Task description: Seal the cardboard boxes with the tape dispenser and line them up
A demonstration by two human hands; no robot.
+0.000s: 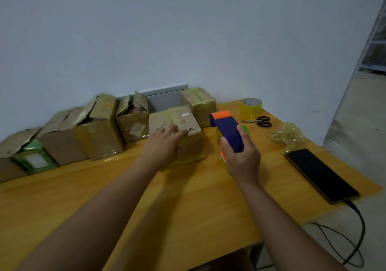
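The left hand [167, 143] lies flat, fingers straight, on top of the taped box [177, 133] in the middle of the wooden table [188, 197]. Just right of it, the right hand [242, 153] grips the blue-and-orange tape dispenser [226, 128]. More boxes line the wall; the open box [131, 118] stands just left.

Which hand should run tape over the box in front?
Right. The right hand already grips the blue and orange tape dispenser beside the closed cardboard box; the left hand steadies it.

Bare forearms, bare hands [165, 145], sleeveless.
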